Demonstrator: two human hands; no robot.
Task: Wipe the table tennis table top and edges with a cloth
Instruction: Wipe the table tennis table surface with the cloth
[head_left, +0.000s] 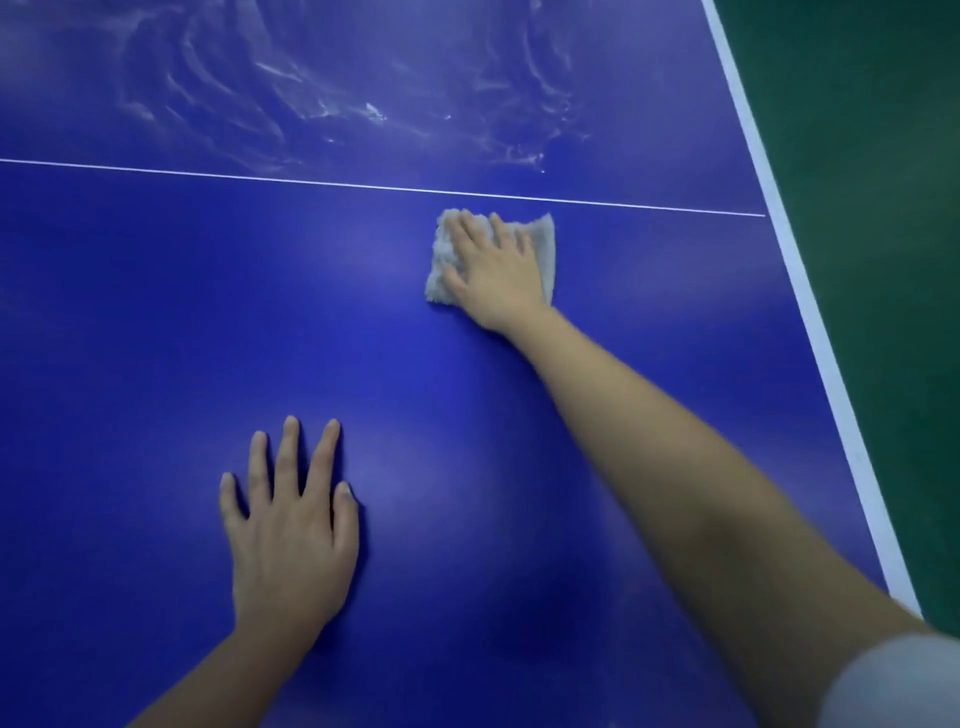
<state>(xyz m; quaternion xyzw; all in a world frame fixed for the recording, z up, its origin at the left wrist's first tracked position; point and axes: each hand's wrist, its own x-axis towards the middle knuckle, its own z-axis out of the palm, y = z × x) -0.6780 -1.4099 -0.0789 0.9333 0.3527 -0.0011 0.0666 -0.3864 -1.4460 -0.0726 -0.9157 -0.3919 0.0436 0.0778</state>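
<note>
The blue table tennis table top (156, 312) fills most of the view. A thin white centre line (208, 174) crosses it, and a white border stripe (810, 322) runs along its right edge. A folded pale grey cloth (441, 254) lies on the blue surface just below the centre line. My right hand (498, 270) presses flat on the cloth with straight, spread fingers and covers its middle. My left hand (291, 525) rests flat on the bare table nearer to me, fingers spread, holding nothing.
Beyond the centre line the far half carries whitish, streaky smears (374, 114). Dark green floor (883, 208) lies past the table's right edge. A pale sleeve (898, 686) shows at the bottom right corner.
</note>
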